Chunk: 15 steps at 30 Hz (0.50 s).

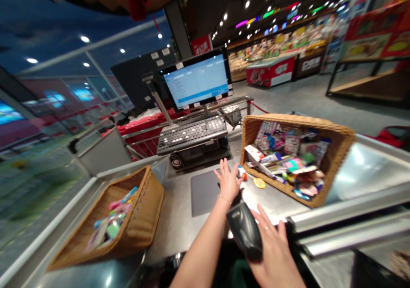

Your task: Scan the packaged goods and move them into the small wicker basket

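Holding my left hand [228,183] open with the fingers spread, I have its fingertips just beside a small plastic tube with an orange cap [242,174], which lies on the stainless-steel checkout counter [179,232]. It looks light, stiff and slick, so I would judge it best pinched around its body rather than by the cap. A thin bracelet [224,199] circles that wrist. My right hand [272,254] is also splayed, low in view, with a black handheld barcode scanner [245,230] against it; I cannot tell whether those fingers are closed on its grip. The scanner looks solid and fairly heavy, safest held by the handle. Just past the tube lies a yellow packet [259,183], beside a tilted wicker basket [339,151] crammed with small bright packets [288,151], while a second wicker basket [150,202] on my left holds pastel items [107,228] and pens [130,194]. Beyond them are a black mat [205,192], a keyboard [192,135] and a monitor [196,79], with red shopping baskets [141,134] behind, and a red-and-white chest freezer [270,71] and lit shelves [282,44] far off.
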Available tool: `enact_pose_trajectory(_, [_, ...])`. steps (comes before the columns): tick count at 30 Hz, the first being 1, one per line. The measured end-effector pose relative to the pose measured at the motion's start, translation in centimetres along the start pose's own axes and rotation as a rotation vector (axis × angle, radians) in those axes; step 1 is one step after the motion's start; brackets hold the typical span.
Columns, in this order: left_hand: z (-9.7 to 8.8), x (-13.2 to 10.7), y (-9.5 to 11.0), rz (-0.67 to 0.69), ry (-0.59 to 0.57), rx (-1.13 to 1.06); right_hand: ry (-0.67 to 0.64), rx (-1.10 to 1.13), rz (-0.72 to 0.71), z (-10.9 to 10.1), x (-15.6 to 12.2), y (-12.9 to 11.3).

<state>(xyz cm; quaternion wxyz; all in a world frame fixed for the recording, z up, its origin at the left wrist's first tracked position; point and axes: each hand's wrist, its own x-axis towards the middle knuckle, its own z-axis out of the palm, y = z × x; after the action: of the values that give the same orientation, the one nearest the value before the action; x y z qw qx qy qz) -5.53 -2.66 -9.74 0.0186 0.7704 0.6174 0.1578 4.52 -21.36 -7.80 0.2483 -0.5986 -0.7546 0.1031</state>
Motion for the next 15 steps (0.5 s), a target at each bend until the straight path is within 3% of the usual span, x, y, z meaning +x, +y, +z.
enact_pose_trajectory(5, [2.1,1.3,0.2,0.057,-0.125,-0.005,0.008,-0.025,0.001,0.2,-0.2,0.6])
enact_pose_trajectory(7, [2.6,1.3,0.2,0.041,-0.122,-0.03,0.03,-0.036,-0.014,0.2,-0.3,0.8])
enact_pose_trajectory(12, [3.0,0.8,0.1,-0.146,0.014,-0.03,0.055,-0.034,-0.011,-0.1,-0.3,1.1])
enact_pose_trajectory(15, [3.0,0.6,0.0,-0.233,-0.016,0.004,0.066,-0.022,-0.014,-0.1,-0.4,1.0])
